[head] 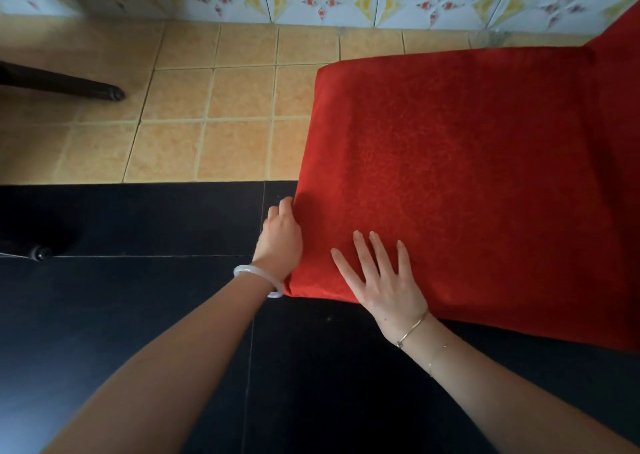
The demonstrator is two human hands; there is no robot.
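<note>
My right hand [384, 280] lies flat on the red cushion [467, 183] near its 7 o'clock corner, with my spread fingers pointing toward 11 o'clock. My left hand [282, 235] curls against the cushion's 9 o'clock edge and grips the fabric there. A white bangle [258, 280] sits on my left wrist and a thin gold chain [412, 329] on my right. Black floor tiles [138, 315] lie under my arms and tan tiles [225, 107] toward 12 o'clock. A dark furniture leg [69, 85] lies at 10 o'clock.
</note>
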